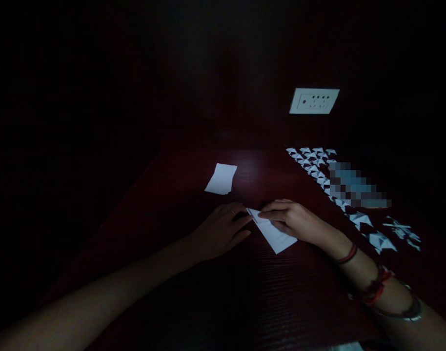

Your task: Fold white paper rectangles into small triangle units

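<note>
A white sheet of paper (277, 240), folded to a pointed corner toward me, lies on the dark red table. My right hand (291, 217) rests over its right and upper part, with the fingers pressing it down. My left hand (223, 229) is at the paper's left corner; its fingertips touch or nearly touch the edge, and the thumb is spread apart. A small stack of white paper (222, 179) sits beyond my left hand. The paper's far edge is partly hidden under my right fingers.
Rows of small folded paper pieces (313, 168) run along the table's right side. Near them are a blurred-out oblong object (358, 185) and a pile of thin white paper strips (402, 229). A wall socket (314, 101) is above the far edge. The surroundings are very dark.
</note>
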`<action>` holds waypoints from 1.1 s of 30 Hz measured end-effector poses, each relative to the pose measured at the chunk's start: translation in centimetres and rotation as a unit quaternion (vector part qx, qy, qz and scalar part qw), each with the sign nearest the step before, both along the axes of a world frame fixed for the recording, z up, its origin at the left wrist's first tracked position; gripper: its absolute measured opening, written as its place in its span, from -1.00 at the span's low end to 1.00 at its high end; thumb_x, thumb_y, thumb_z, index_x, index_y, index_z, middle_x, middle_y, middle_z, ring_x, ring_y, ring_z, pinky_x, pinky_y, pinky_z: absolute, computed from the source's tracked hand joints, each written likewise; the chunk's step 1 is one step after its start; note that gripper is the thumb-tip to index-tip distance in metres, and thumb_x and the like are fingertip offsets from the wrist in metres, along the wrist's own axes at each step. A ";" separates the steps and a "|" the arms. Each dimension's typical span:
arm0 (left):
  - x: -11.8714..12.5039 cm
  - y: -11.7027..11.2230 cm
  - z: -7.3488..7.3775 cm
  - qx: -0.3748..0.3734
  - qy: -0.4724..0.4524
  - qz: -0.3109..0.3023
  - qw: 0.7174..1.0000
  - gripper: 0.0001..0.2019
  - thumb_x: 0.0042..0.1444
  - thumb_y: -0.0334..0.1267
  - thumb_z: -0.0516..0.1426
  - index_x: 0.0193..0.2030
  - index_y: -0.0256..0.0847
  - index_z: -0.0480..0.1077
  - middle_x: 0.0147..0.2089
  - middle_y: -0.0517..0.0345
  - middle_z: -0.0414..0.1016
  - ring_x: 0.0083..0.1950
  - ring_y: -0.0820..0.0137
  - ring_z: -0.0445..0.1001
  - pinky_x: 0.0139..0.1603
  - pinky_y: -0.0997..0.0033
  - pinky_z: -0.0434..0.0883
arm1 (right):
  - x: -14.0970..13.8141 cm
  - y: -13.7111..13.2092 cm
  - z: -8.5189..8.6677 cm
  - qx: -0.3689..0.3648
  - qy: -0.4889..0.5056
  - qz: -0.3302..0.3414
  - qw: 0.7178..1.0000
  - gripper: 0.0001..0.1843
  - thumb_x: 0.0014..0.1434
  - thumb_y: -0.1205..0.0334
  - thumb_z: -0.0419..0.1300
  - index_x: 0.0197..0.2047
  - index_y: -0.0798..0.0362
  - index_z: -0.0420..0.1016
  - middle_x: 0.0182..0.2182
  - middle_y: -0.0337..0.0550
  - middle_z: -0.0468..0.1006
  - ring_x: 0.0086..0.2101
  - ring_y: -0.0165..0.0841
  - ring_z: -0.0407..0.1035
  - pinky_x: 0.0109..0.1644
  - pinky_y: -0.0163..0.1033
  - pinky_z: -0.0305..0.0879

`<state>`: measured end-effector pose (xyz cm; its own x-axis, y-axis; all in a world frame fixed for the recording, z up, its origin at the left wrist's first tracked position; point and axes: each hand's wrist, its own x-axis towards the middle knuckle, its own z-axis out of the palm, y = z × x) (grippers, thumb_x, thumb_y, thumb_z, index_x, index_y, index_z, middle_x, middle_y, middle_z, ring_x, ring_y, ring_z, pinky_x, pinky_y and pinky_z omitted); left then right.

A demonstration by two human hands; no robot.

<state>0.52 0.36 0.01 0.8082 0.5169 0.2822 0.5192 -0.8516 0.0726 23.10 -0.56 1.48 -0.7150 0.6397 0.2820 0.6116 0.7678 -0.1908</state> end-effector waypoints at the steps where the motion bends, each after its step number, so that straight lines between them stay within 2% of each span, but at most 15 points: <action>1: 0.0 0.0 -0.1 0.000 -0.006 0.000 1.000 -0.71 0.16 -0.20 -0.06 0.01 -0.18 0.19 0.02 0.04 0.17 0.08 0.28 0.12 0.05 0.18 0.16 | 0.0 -0.1 0.0 0.004 -0.006 0.001 1.000 -0.67 0.06 0.43 0.03 -0.08 0.05 0.38 -0.18 -0.14 0.41 -0.18 -0.34 0.28 -0.05 -0.16 0.20; 6: 0.0 -0.1 -0.1 0.002 -0.038 0.013 0.999 -0.74 0.14 -0.23 -0.04 -0.05 -0.24 0.22 0.06 0.01 0.12 0.09 0.30 0.12 0.07 0.23 0.15 | -0.2 -0.3 0.0 0.018 -0.036 0.006 0.999 -0.67 0.08 0.42 0.01 -0.08 0.05 0.38 -0.19 -0.13 0.40 -0.18 -0.32 0.27 -0.07 -0.13 0.23; 10: 0.1 -0.1 0.0 -0.004 -0.030 0.004 1.000 -0.72 0.15 -0.25 -0.05 0.00 -0.26 0.17 0.07 0.03 0.16 0.06 0.34 0.17 0.05 0.25 0.18 | -0.3 -0.3 0.0 0.017 -0.050 0.006 0.999 -0.67 0.08 0.42 0.01 -0.08 0.05 0.38 -0.19 -0.12 0.40 -0.18 -0.32 0.26 -0.07 -0.11 0.23; 17: -0.1 0.0 -0.4 0.009 -0.002 -0.012 1.000 -0.73 0.16 -0.28 -0.08 0.00 -0.21 0.20 0.08 0.09 0.17 0.05 0.35 0.18 0.03 0.26 0.18 | 0.0 0.1 -0.5 -0.021 0.031 0.039 0.999 -0.66 0.06 0.46 0.00 -0.09 0.07 0.40 -0.18 -0.13 0.40 -0.18 -0.37 0.27 -0.05 -0.19 0.25; 24: 0.0 -0.3 0.1 0.058 0.011 -0.023 0.998 -0.78 0.16 -0.31 -0.08 -0.12 -0.24 0.30 -0.17 0.08 0.31 -0.18 0.39 0.30 -0.15 0.32 0.28 | 0.1 0.1 -0.7 -0.045 0.067 0.042 0.996 -0.66 0.05 0.47 0.01 -0.11 0.08 0.41 -0.17 -0.11 0.40 -0.16 -0.35 0.27 -0.05 -0.18 0.24; 33: 0.2 -0.6 0.7 0.069 0.065 -0.020 0.995 -0.76 0.09 -0.41 -0.07 -0.12 -0.31 0.28 -0.20 0.03 0.31 -0.20 0.34 0.30 -0.20 0.30 0.28 | 0.4 0.3 -1.1 -0.044 0.068 0.049 0.996 -0.67 0.07 0.44 0.01 -0.09 0.04 0.39 -0.16 -0.12 0.39 -0.15 -0.35 0.26 -0.04 -0.17 0.22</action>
